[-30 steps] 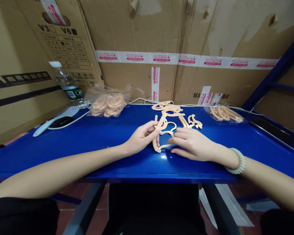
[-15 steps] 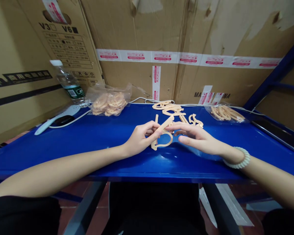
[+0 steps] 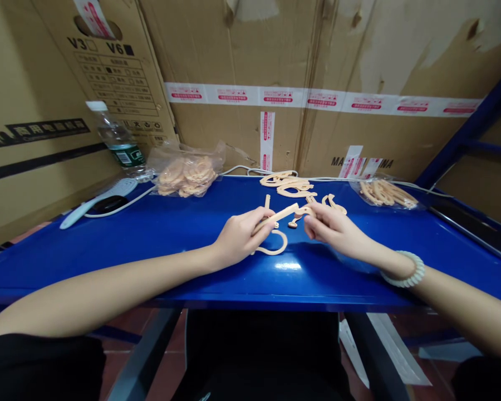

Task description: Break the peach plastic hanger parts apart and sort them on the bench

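Observation:
My left hand [image 3: 240, 236] and my right hand [image 3: 336, 229] both pinch one thin peach-coloured plastic piece [image 3: 278, 216] just above the blue table [image 3: 150, 245]. Its straight bar runs between the two hands and its hooked end [image 3: 274, 245] curves down near the left thumb. The right fingers close on the bar's right end. A small pile of the same peach pieces [image 3: 290, 185] lies just beyond the hands, with a few loose ones [image 3: 334, 204] behind the right hand.
Two clear bags of peach pieces lie at the back, one on the left [image 3: 186, 174] and one on the right [image 3: 382, 192]. A water bottle [image 3: 116, 142], a white handled tool [image 3: 96, 201] and a cable sit far left. Cardboard boxes [image 3: 275, 83] wall the back. A dark tablet [image 3: 471, 223] lies far right.
Both hands have lifted the peach piece off the table and turned it, so its bar now spans the two hands. The right hand went from flat on the table to a pinch.

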`<state>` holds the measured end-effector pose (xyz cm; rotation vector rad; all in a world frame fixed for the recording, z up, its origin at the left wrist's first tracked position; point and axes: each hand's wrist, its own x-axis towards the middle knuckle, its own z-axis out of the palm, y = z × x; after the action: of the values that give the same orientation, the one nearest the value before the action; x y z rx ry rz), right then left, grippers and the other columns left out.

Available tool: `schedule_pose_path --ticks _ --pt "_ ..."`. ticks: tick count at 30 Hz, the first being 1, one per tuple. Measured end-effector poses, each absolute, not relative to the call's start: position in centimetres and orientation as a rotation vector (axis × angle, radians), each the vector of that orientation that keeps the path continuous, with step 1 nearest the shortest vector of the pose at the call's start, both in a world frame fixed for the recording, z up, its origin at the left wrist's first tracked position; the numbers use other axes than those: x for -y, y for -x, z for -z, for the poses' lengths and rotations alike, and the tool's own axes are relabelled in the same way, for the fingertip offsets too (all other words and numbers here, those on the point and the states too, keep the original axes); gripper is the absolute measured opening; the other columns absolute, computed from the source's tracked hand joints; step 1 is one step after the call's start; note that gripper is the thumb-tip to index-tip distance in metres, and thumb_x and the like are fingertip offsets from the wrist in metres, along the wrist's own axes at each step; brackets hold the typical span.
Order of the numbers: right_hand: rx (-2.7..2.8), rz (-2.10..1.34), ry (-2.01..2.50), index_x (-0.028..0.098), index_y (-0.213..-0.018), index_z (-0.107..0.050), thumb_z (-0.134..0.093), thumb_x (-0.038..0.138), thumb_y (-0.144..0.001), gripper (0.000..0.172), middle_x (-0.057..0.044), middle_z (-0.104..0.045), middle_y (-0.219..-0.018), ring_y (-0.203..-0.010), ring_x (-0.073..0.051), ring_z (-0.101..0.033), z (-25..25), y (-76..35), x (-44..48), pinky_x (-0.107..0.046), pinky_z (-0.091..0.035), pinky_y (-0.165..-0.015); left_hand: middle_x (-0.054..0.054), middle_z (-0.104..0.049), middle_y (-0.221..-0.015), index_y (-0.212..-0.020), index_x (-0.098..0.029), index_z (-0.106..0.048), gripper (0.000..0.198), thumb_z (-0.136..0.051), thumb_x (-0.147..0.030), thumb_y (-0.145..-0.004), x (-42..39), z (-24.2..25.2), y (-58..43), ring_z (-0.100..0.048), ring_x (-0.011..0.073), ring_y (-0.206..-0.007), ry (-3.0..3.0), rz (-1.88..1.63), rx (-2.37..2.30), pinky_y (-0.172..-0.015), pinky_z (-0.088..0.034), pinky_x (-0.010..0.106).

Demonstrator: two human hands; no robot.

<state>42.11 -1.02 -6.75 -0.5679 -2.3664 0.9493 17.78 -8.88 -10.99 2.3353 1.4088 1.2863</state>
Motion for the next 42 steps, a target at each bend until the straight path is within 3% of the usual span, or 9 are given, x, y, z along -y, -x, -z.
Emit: schedule_pose_path --ticks 2,4,9,13,19,27,35,42 --pt "2.493 -0.936 0.532 0.020 -0.093 -0.053 -0.043 0.040 -0.107 0.026 0.001 -0.057 -0.071 -0.062 -0.013 -0.051 6.6 -42.0 1.6 -0.027 -0.043 -0.060 0.008 -0.076 -0.104 -0.120 -0.016 -0.062 0.026 -0.045 -0.031 -0.106 8.8 11.2 -17.7 -0.074 0.0183 -0.086 -2.581 -1.257 -1.434 -0.071 -0.053 0.025" --pt "2.547 -1.065 0.511 0.020 -0.093 -0.051 -0.041 0.042 -0.107 0.028 0.002 -0.058 -0.070 -0.056 -0.012 -0.049 6.4 -42.0 2.2 -0.025 -0.042 -0.055 0.008 -0.077 -0.107 -0.121 -0.016 -0.061 0.027 -0.042 -0.029 -0.108 8.8 11.3 -17.6 -0.075 0.0177 -0.085 -2.810 -1.223 -1.413 -0.070 -0.052 0.025" --pt "2.455 -1.563 0.544 0.019 -0.104 -0.052 -0.044 0.053 -0.105 0.035 0.007 -0.054 -0.059 -0.040 -0.009 -0.040 6.7 -41.8 2.8 -0.020 -0.032 -0.038 0.004 -0.077 -0.091 -0.124 -0.014 -0.058 0.026 -0.041 -0.026 -0.109 8.6 11.3 -17.7 -0.073 0.0150 -0.068 -3.193 -1.231 -1.338 -0.056 -0.047 0.023" --pt "2.437 -1.663 0.570 0.017 -0.098 -0.054 -0.044 0.058 -0.104 0.043 0.006 -0.056 -0.054 -0.033 -0.007 -0.039 7.1 -41.6 2.6 -0.018 -0.028 -0.033 0.001 -0.072 -0.076 -0.109 -0.014 -0.061 0.025 -0.038 -0.023 -0.109 8.5 11.0 -18.0 -0.068 0.0128 -0.059 -3.352 -1.183 -1.291 -0.048 -0.038 0.024" --pt "2.524 -1.454 0.647 0.016 -0.088 -0.060 -0.045 0.054 -0.104 0.044 0.003 -0.060 -0.051 -0.032 -0.008 -0.045 7.1 -41.4 2.9 -0.018 -0.035 -0.036 -0.002 -0.060 -0.060 -0.087 -0.015 -0.059 0.033 -0.034 -0.020 -0.109 8.4 10.6 -18.2 -0.060 0.0117 -0.048 -3.515 -1.090 -1.244 -0.043 -0.029 0.028" --pt "2.589 -1.074 0.639 0.018 -0.082 -0.059 -0.046 0.050 -0.106 0.042 0.005 -0.058 -0.051 -0.035 -0.009 -0.049 7.3 -41.3 3.4 -0.021 -0.040 -0.045 0.003 -0.058 -0.057 -0.084 -0.016 -0.061 0.044 -0.029 -0.027 -0.110 8.6 10.3 -18.1 -0.055 0.0139 -0.047 -3.395 -0.733 -1.404 -0.044 -0.024 0.027" --pt "2.673 -0.337 0.454 0.021 -0.075 -0.052 -0.042 0.038 -0.106 0.037 0.002 -0.050 -0.055 -0.045 -0.011 -0.039 7.7 -41.4 3.5 -0.027 -0.026 -0.051 0.002 -0.054 -0.053 -0.081 -0.018 -0.061 0.048 -0.028 -0.040 -0.109 8.2 10.7 -18.2 -0.047 0.0153 -0.043 -2.891 -0.934 -1.423 -0.045 -0.027 0.024" --pt "2.460 -1.071 0.569 0.017 -0.091 -0.060 -0.040 0.050 -0.108 0.042 0.002 -0.061 -0.061 -0.042 -0.010 -0.050 6.7 -41.6 2.6 -0.023 -0.039 -0.047 0.004 -0.067 -0.072 -0.093 -0.019 -0.065 0.039 -0.035 -0.041 -0.106 8.5 10.3 -18.3 -0.065 0.0187 -0.063 -2.494 -0.906 -1.523 -0.058 -0.041 0.025"
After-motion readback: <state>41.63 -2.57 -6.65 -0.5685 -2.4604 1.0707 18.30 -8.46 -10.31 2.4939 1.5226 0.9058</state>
